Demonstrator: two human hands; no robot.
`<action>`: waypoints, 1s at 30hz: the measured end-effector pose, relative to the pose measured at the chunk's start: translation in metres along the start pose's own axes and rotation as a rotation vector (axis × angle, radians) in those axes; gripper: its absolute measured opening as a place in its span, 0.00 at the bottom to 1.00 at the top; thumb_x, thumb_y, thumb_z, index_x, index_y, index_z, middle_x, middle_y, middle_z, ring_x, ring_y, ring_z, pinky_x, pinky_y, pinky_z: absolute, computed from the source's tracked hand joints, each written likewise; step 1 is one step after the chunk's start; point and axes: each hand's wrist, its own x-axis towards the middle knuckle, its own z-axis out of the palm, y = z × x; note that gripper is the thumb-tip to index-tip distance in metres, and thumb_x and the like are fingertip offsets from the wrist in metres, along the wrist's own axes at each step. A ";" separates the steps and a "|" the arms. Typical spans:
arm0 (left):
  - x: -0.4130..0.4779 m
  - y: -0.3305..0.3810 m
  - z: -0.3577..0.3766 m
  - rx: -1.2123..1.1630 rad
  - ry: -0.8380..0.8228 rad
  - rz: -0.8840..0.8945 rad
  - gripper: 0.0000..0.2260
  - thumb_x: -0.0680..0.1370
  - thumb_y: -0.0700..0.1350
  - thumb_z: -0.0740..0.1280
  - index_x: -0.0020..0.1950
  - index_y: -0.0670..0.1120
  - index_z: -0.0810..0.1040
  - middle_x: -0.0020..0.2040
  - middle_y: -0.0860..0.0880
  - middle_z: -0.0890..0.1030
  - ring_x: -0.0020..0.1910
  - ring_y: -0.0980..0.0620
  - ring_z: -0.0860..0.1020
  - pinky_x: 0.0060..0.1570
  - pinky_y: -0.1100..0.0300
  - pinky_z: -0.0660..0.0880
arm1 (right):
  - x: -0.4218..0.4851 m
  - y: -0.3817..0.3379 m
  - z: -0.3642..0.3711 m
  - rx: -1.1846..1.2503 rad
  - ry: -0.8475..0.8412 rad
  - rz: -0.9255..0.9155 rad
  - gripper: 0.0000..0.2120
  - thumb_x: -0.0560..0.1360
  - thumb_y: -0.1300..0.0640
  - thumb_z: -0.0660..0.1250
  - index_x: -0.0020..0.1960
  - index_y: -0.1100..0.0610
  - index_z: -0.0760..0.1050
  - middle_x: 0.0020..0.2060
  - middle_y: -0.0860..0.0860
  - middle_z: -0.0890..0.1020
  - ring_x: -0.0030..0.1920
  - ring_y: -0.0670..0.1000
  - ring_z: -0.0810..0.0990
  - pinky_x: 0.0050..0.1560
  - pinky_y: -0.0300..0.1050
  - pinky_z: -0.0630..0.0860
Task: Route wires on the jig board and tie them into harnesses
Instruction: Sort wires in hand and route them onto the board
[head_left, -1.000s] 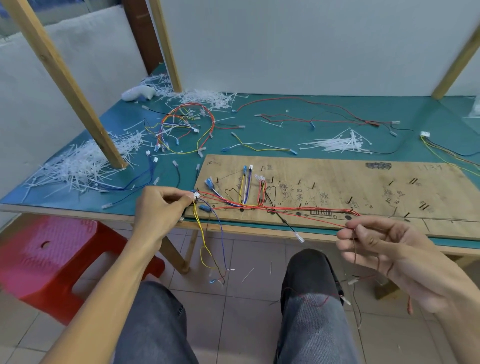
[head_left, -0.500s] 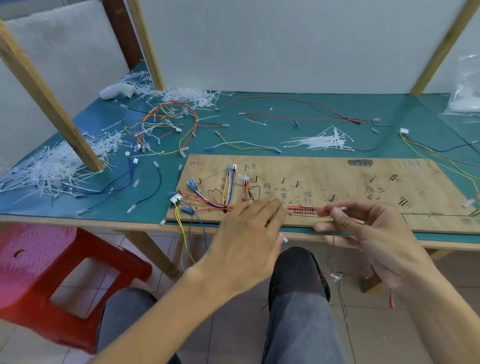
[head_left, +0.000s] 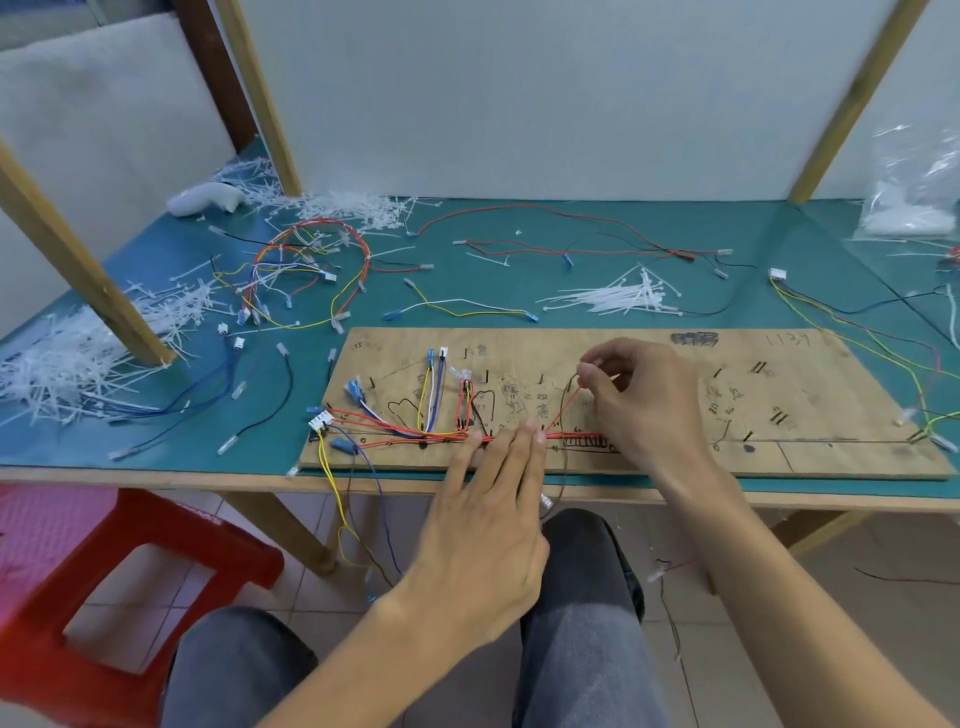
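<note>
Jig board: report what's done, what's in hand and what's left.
Done: coloured branches and a red trunk lie routed on the left part of the jig board. In hand: the left hand presses the trunk while the right hand pinches a red wire upward. Left: the board's right part is mostly bare; cable ties wait on the mat.

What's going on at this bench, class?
A person sits at a green table, routing wires on a wooden jig board. The left hand presses straight fingers on the red wire bundle near the board's front edge. The right hand pinches a red wire running up from that bundle. White cable ties lie behind the board.
</note>
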 end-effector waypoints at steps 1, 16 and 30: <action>0.000 0.000 -0.001 -0.016 -0.011 -0.007 0.35 0.80 0.53 0.61 0.84 0.40 0.59 0.85 0.42 0.59 0.83 0.44 0.60 0.82 0.42 0.55 | 0.002 0.000 0.003 -0.024 0.004 -0.014 0.03 0.79 0.56 0.74 0.47 0.51 0.85 0.37 0.44 0.86 0.39 0.46 0.84 0.49 0.52 0.83; 0.023 0.029 -0.017 -0.212 0.190 -0.240 0.16 0.78 0.59 0.67 0.54 0.48 0.81 0.63 0.49 0.79 0.65 0.44 0.74 0.65 0.45 0.69 | 0.001 -0.002 0.018 -0.138 -0.004 -0.022 0.06 0.79 0.57 0.73 0.55 0.51 0.82 0.42 0.48 0.86 0.43 0.55 0.84 0.51 0.51 0.80; 0.011 0.061 -0.026 0.006 0.102 -0.349 0.05 0.69 0.36 0.73 0.41 0.46 0.81 0.51 0.43 0.76 0.52 0.40 0.72 0.45 0.47 0.68 | 0.003 0.006 0.023 -0.160 -0.015 -0.057 0.07 0.80 0.59 0.71 0.57 0.52 0.82 0.40 0.44 0.82 0.39 0.51 0.78 0.42 0.43 0.65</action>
